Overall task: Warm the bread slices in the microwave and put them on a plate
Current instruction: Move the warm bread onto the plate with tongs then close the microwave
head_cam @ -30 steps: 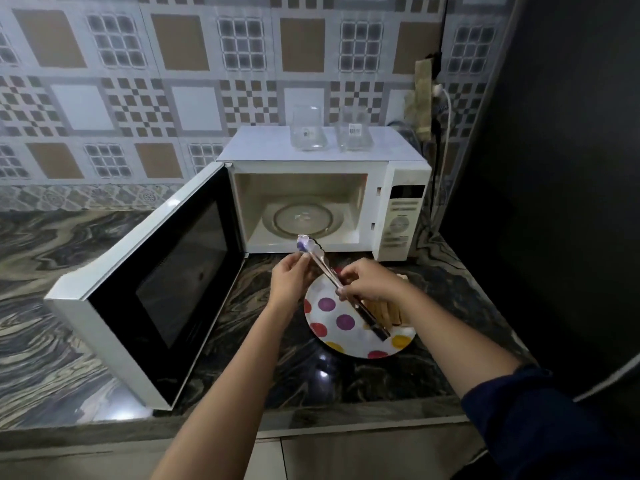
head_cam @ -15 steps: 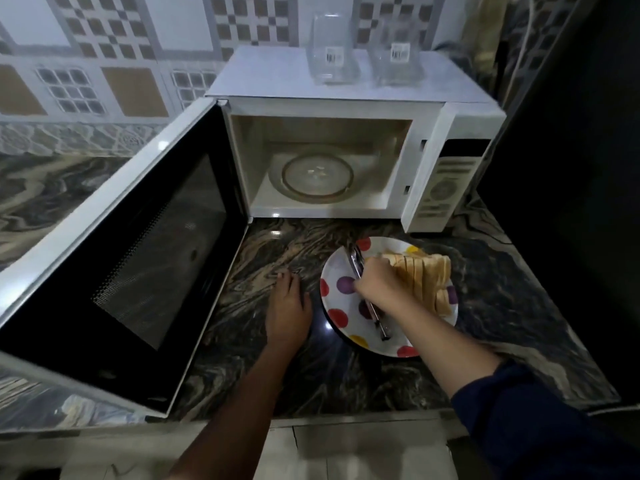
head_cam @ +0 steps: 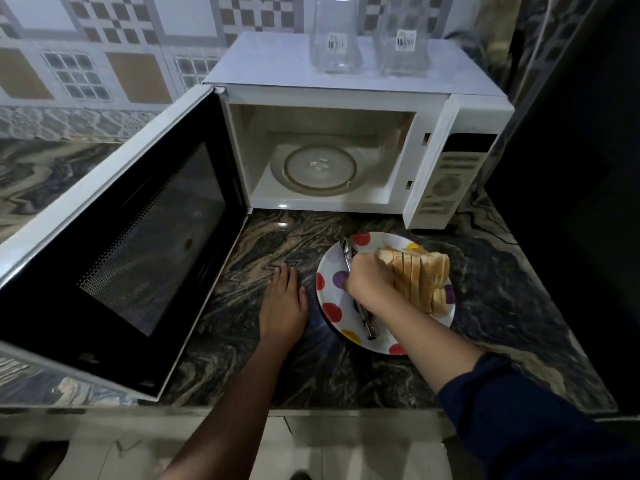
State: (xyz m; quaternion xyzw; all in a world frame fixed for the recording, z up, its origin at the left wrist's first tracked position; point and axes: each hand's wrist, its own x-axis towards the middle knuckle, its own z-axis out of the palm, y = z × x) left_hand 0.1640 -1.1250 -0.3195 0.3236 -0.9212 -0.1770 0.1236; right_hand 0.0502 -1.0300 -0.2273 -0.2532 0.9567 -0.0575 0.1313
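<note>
A white microwave (head_cam: 429, 109) stands at the back with its door (head_cam: 131, 251) swung wide open to the left. Its glass turntable (head_cam: 320, 169) holds nothing. In front of it sits a white plate with coloured dots (head_cam: 332, 306). Several bread slices (head_cam: 420, 280) stand on edge in a row on the plate's right side. Metal tongs (head_cam: 349, 254) lie across the plate, and my right hand (head_cam: 369, 280) is closed on their middle, touching the bread. My left hand (head_cam: 284, 303) rests flat on the counter just left of the plate, fingers together, holding nothing.
Two clear glass jars (head_cam: 334, 34) (head_cam: 403, 38) stand on top of the microwave. The dark marbled counter (head_cam: 502, 306) ends at a black wall on the right. The open door blocks the counter's left side. The counter's front edge runs along the bottom.
My left hand let go of the tongs and went down flat on the counter. My right hand lowered the tongs onto the plate beside the bread. The view moved closer and lower.
</note>
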